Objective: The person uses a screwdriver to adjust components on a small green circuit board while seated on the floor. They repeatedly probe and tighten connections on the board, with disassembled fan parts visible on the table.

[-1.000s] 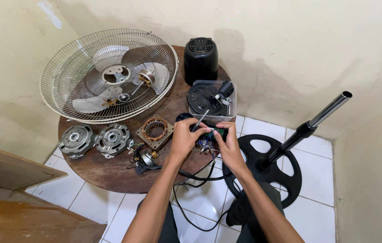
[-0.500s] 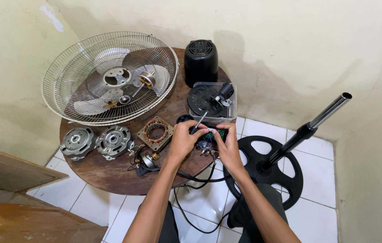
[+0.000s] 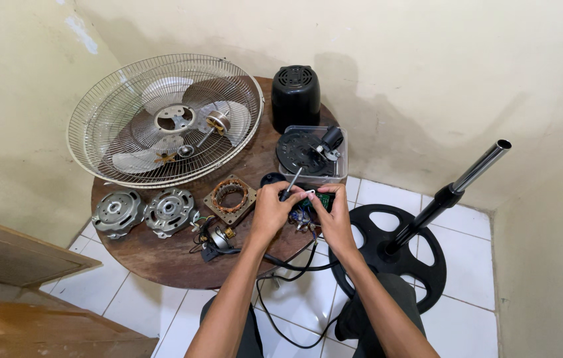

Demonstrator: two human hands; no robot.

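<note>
Green and small, a circuit board is sitting at the near right edge of the round wooden table, with coloured wires hanging under it. The right hand is pinching the board between thumb and fingers, while the left hand is gripping a screwdriver whose tip is pointing down at the board. A black cable is trailing from beneath the hands toward the tiled floor. Just behind the hands, a clear plastic tray is holding black fan parts. A black motor cover is standing upright behind the tray. To the left of the hands, a square copper-wound coil is lying flat, and two grey metal motor housings are resting side by side beyond it. A wire fan guard with blades inside is filling the far left of the table. On the floor at right, a black round base is carrying a tilted metal pole.
</note>
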